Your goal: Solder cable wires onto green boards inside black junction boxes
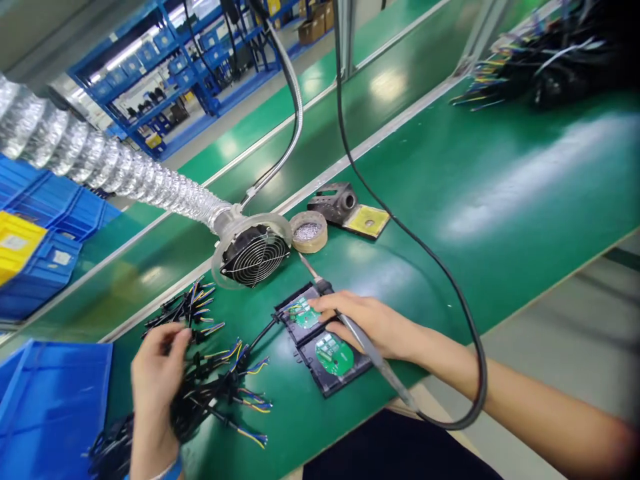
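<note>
My right hand (375,323) is closed around a soldering iron (363,340), whose tip points up and away to the left. Below that hand lies a black two-part holder (327,383) carrying two green circuit boards (335,355). A black cable (263,335) runs to the upper board, where thin coloured wires show. My left hand (160,363) is pinched beside a bundle of black cables (200,393) with bare blue, yellow and white wire ends. Whatever is between its fingertips is hidden. More cable ends (193,307) lie just beyond it.
A fume extractor fan (256,257) on a silver duct (125,167) stands behind the boards. Beside it are a solder tin (309,232) and an iron stand (334,203) with a yellow sponge (367,221). Blue bins (55,407) flank the left; cables (545,73) pile far right.
</note>
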### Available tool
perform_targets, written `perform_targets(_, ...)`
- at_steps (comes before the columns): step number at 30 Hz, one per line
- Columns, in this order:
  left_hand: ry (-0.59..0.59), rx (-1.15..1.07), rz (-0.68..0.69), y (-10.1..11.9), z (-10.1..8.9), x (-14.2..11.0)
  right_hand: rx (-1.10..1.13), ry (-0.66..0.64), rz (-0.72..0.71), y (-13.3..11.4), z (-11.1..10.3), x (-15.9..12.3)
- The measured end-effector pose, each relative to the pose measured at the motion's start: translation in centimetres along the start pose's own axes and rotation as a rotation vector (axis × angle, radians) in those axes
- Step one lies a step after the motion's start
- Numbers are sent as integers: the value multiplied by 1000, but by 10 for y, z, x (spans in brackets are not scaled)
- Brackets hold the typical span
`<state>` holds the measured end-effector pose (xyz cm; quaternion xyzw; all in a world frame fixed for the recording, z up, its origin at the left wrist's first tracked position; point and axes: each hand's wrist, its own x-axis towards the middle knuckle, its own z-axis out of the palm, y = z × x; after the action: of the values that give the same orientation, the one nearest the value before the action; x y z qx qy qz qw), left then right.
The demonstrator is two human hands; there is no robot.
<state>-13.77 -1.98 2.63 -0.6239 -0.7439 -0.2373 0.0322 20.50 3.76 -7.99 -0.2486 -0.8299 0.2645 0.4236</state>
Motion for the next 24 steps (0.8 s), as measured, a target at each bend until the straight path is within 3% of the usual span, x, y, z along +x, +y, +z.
perform_targets(3,496,-511,-69,33,-27,-7,2,19,-20,1,-1,0)
perform_targets(4,610,-643,-75,49,-33,-13,1,33,-33,-2,-1,1)
perform_targets(5,593,-687,-67,66,-35,-20,-1,51,-50,-5,-3,2)
perform_targets(6,481,-667,-53,84,-34,-27,1,81,-62,-11,-4,4)
perform_targets(7,238,-614,-29,99,-29,-34,13,125,-68,-19,-6,6)
perform_targets(8,-110,-605,-22,113,-21,-40,34,178,-59,-28,-8,8)
perform_targets(9,-387,-650,-43,123,-11,-44,65,232,-33,-37,-8,10)
perform_targets(11,-712,-786,-156,136,11,-47,149,318,47,-54,-8,14)
perform_targets(14,-799,-931,-283,140,35,-44,272,384,134,-67,-2,15)
perform_targets(19,-850,-1024,-358,139,45,-41,360,410,202,-62,7,9)
perform_targets(21,-818,-1126,-415,140,47,-44,377,430,211,-61,9,5)
perform_targets(24,-651,-1228,-523,140,51,-47,361,501,177,-66,11,0)
